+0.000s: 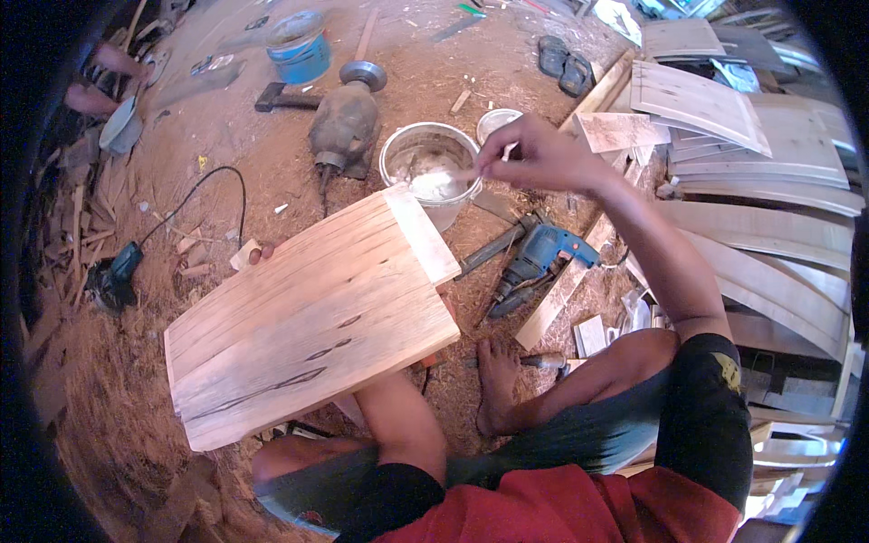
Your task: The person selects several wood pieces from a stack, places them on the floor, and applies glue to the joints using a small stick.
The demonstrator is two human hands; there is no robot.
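Observation:
A wide pale wooden board (308,317) with dark grain streaks lies tilted across my left forearm. My left hand (262,252) supports it from below; only fingertips show, curled over its far edge, and the rest is hidden. A narrow lighter wood strip (424,233) crosses the board's right end. Just beyond that end stands a white bucket (391,185) with whitish, wet-looking stuff inside. Over the bucket's right rim, my right hand (539,156) is closed in a pinch. Something thin and blurred seems to reach from its fingers into the bucket; its kind is unclear.
A blue drill (546,252) lies right of the bucket, near my bare foot. Left of the bucket are a dusty power tool (344,127) and a hammer (294,98). A blue pail (299,54) stands farther off. Stacked wooden panels (751,172) fill the right side.

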